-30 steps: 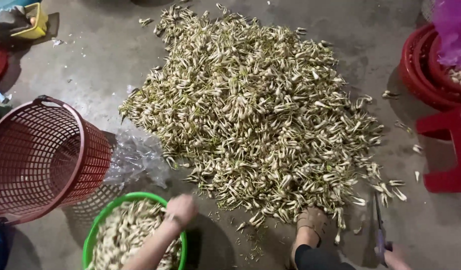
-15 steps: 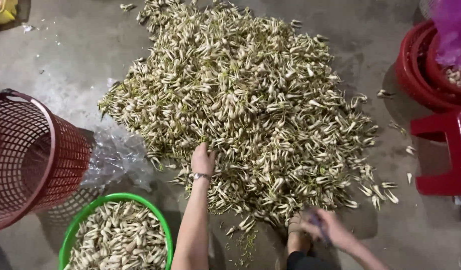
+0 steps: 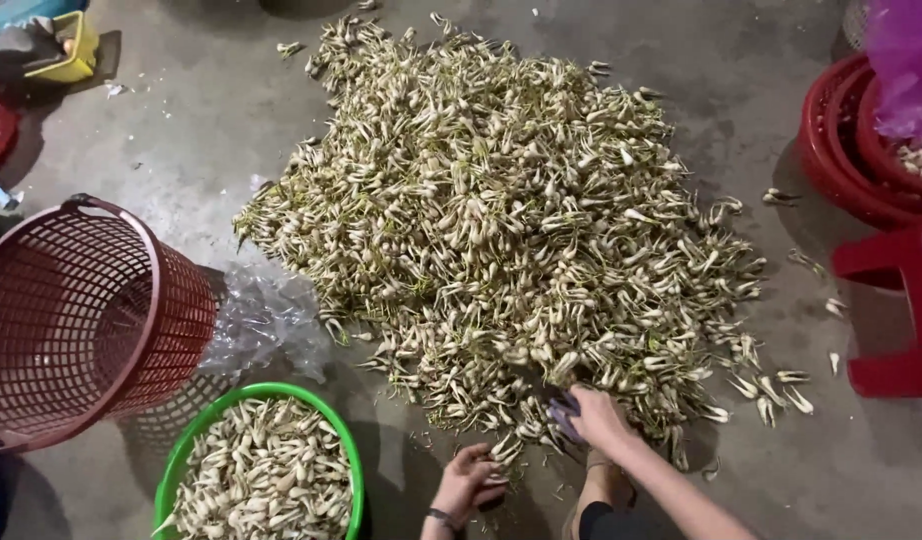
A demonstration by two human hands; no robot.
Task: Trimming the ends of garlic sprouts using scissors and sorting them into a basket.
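Observation:
A big heap of pale small bulbs with stalks (image 3: pixel 521 210) lies on the concrete floor. My left hand (image 3: pixel 468 482) is at the heap's near edge, fingers curled around a bulb (image 3: pixel 503 452). Just to its right, my right hand (image 3: pixel 593 418) rests on the heap's front edge, closed on a small dark tool (image 3: pixel 564 408) whose blade is hidden. A green basin (image 3: pixel 181 470) at the lower left holds trimmed bulbs.
A red mesh basket (image 3: pixel 76 320) lies tilted at the left beside crumpled clear plastic (image 3: pixel 266 320). Red tubs (image 3: pixel 841 150) and a red stool (image 3: pixel 896 310) stand at the right. A yellow container (image 3: pixel 66 50) sits top left. Loose bulbs (image 3: pixel 781 385) lie scattered at the right.
My left hand has drawn back from the heap toward me. My right hand has moved up to the heap's front edge with the tool. The view has shifted.

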